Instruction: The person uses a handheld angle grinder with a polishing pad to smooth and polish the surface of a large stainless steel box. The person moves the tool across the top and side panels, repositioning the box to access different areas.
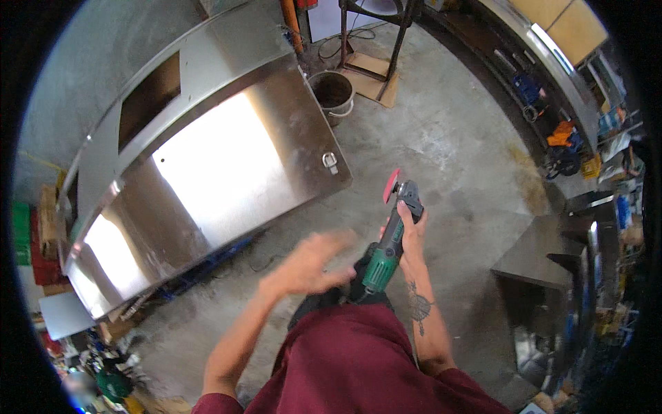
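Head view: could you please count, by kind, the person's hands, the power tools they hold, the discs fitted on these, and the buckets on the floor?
Hands: 2 (left hand, blurred; right hand)
Held power tools: 1 (green and black angle grinder)
Fitted discs: 1 (pinkish-red disc)
Buckets: 1 (bucket)
Total: 5

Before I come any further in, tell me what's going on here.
Someone in a dark red shirt is standing with a green and black grinder in the right hand, its pink disc at the far end. The left hand is open and blurred beside the tool; I can't tell whether it touches it. A large, shiny metal panel lies to the left, apart from the disc, with a bucket on the floor beyond.
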`<state>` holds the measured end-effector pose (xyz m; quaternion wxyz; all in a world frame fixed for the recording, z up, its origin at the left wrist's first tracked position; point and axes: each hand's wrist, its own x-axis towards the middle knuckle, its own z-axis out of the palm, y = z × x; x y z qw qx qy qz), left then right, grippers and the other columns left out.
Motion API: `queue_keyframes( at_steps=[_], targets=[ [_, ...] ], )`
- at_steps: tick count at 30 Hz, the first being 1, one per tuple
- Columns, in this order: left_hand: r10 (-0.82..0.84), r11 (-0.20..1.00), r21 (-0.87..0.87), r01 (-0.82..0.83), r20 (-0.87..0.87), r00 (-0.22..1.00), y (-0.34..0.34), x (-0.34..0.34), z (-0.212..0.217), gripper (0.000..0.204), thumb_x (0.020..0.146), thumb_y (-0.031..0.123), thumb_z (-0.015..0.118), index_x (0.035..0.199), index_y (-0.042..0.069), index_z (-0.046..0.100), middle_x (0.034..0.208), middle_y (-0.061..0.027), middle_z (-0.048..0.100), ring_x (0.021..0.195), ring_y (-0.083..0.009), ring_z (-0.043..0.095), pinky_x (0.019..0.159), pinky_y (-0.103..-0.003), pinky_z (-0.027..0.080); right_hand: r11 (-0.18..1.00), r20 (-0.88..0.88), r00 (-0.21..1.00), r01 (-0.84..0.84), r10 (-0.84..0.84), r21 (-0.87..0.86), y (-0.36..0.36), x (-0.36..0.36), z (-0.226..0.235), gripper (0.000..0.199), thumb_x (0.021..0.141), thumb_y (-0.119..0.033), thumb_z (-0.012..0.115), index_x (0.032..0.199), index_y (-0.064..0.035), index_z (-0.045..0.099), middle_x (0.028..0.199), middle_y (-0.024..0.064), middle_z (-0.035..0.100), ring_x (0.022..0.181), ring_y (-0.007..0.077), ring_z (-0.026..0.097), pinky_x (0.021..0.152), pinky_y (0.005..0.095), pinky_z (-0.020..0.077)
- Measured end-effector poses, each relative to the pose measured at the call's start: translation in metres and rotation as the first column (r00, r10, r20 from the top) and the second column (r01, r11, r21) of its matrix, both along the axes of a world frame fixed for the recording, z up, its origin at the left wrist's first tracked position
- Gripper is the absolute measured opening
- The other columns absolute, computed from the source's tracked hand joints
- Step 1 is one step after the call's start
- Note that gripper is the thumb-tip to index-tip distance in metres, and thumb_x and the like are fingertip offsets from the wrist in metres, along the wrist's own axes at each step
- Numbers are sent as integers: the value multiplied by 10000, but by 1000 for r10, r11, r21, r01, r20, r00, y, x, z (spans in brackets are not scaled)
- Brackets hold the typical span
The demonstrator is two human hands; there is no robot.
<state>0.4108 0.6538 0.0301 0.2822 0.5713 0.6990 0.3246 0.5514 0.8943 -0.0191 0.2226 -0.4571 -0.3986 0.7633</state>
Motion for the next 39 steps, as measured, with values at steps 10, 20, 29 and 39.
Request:
queue_keyframes(
  at_steps=[10,20,29,39],
  targets=[
    [363,712,65,-699,-886,287,45,-378,56,927,1007,727,704,1633,67,526,1668,-226,514,1540,-425,493,1265,-594,404,975,97,970,-221,223,-35,53,0,-47,903,972,-400,893,1635,-70,376,1298,187,685,967,262,745,765,403,654],
    [205,880,-36,-474,-871,446,22,-435,55,803,1091,507,703,1726,93,436,1729,-194,481,1595,-408,448,1322,-546,361,929,243,908,-365,341,59,69,-3,-88,912,994,-420,872,1629,0,369,1319,249,741,1191,289,751,1027,404,578],
    [156,898,-38,-439,-905,395,25,-429,60,809,1067,542,711,1712,117,466,1718,-163,503,1573,-403,463,1319,-543,350,887,275,882,-434,383,156,54,-20,-93,943,1016,-483,817,1672,-36,308,1278,368,729,1137,472,786,983,505,606],
    [137,905,-37,-424,-918,373,19,-436,56,822,1070,613,671,1721,158,459,1736,-143,486,1600,-409,426,1339,-562,317,863,335,856,-470,394,184,54,-39,-104,910,1015,-467,805,1663,-64,307,1259,410,717,1121,558,766,969,560,607]
  ],
)
